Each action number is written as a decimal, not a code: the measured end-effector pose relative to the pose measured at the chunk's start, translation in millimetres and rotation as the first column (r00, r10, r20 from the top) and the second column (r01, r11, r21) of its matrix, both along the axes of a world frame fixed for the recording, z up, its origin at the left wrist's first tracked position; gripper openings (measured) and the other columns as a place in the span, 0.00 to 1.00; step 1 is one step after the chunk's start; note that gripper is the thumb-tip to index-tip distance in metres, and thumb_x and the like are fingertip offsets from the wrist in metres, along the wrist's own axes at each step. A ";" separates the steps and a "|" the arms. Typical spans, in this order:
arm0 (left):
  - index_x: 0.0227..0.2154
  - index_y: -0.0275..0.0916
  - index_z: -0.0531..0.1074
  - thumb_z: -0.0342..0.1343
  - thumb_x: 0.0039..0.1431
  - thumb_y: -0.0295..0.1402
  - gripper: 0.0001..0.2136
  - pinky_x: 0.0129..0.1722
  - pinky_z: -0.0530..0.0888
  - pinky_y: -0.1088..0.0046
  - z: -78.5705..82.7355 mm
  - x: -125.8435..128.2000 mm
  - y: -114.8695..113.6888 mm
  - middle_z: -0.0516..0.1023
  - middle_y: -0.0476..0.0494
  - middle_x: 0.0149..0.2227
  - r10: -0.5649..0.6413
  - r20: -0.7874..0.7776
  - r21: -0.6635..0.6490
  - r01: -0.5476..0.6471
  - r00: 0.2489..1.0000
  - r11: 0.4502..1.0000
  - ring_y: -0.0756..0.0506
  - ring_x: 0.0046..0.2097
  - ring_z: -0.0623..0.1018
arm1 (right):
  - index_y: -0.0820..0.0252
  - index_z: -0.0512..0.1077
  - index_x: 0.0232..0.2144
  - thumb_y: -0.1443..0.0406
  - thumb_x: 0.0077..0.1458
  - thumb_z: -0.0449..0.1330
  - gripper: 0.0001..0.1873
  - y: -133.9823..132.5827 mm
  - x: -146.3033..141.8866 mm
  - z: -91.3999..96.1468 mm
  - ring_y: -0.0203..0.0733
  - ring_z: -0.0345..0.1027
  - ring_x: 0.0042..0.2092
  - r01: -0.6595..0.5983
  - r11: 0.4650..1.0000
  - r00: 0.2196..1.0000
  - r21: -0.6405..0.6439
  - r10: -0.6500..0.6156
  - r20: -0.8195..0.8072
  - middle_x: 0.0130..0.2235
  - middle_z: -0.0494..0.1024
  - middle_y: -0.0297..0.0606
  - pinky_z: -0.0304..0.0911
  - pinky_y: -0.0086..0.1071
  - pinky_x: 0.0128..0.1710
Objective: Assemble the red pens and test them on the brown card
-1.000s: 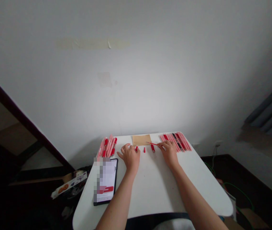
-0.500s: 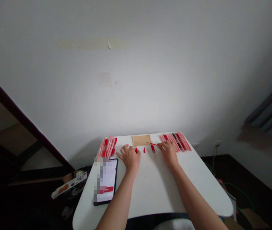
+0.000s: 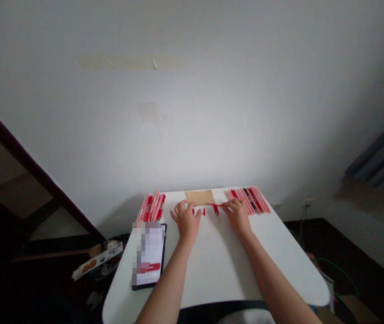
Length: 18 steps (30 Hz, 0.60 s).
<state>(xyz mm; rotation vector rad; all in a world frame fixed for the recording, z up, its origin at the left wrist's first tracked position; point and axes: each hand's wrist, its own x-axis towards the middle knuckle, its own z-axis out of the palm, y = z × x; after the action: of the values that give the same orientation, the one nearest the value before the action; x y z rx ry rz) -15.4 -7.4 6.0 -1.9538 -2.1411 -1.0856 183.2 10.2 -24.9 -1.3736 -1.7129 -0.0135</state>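
My right hand (image 3: 238,215) pinches one end of a thin red stick that looks like a pen refill (image 3: 214,205). Its narrow tip points left across the lower part of a tan paper piece (image 3: 200,196). Under the stick lies a short red pen part (image 3: 216,210). My left hand (image 3: 187,220) hovers over or rests on the table, fingers apart and thumb out to the right; whether it touches the surface I cannot tell. Beside that thumb is a small red piece (image 3: 204,211), with another one (image 3: 193,210) partly hidden by the hand.
Pink pens with red grips (image 3: 153,206) lie in a loose pile at the back left. More pens (image 3: 248,200), some with black parts, sit in a row at the back right. A phone (image 3: 149,256) rests on the white table (image 3: 219,270), whose far edge meets the wall.
My left hand has lifted and opened slightly, its thumb spreading to the right of the small red piece. The refill in my right hand has tilted a little flatter.
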 end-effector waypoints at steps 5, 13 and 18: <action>0.37 0.49 0.78 0.63 0.49 0.35 0.10 0.60 0.55 0.47 1.6 2.3 0.1 0.71 0.44 0.52 -0.106 0.061 0.020 0.105 0.992 0.994 0.40 0.56 0.65 | 0.52 0.79 0.33 0.56 0.60 0.54 0.15 -2.6 -3.8 3.0 0.49 0.61 0.44 -0.025 1.000 0.999 -0.015 0.025 0.031 0.34 0.75 0.42 0.55 0.41 0.44; 0.33 0.51 0.79 0.63 0.50 0.33 0.07 0.61 0.53 0.44 1.1 3.8 -0.4 0.71 0.46 0.51 -0.138 0.084 0.030 0.136 0.987 0.990 0.40 0.57 0.65 | 0.51 0.80 0.33 0.56 0.60 0.54 0.15 -2.9 -5.3 2.4 0.49 0.61 0.44 -0.038 0.999 0.998 -0.034 0.040 0.052 0.35 0.75 0.41 0.55 0.40 0.43; 0.30 0.49 0.79 0.63 0.50 0.33 0.05 0.60 0.53 0.42 2.6 3.9 -1.4 0.72 0.46 0.51 -0.132 0.078 0.020 0.131 0.988 0.991 0.40 0.57 0.66 | 0.51 0.79 0.33 0.56 0.60 0.54 0.14 -3.6 -6.1 2.8 0.49 0.61 0.45 -0.044 0.998 0.998 -0.039 0.046 0.048 0.35 0.75 0.41 0.56 0.41 0.44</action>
<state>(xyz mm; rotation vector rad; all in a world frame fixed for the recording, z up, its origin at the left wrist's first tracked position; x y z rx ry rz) -11.6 -8.8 8.6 -2.1060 -2.0598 -1.2151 177.2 6.6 -22.1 -1.3721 -1.7926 0.0113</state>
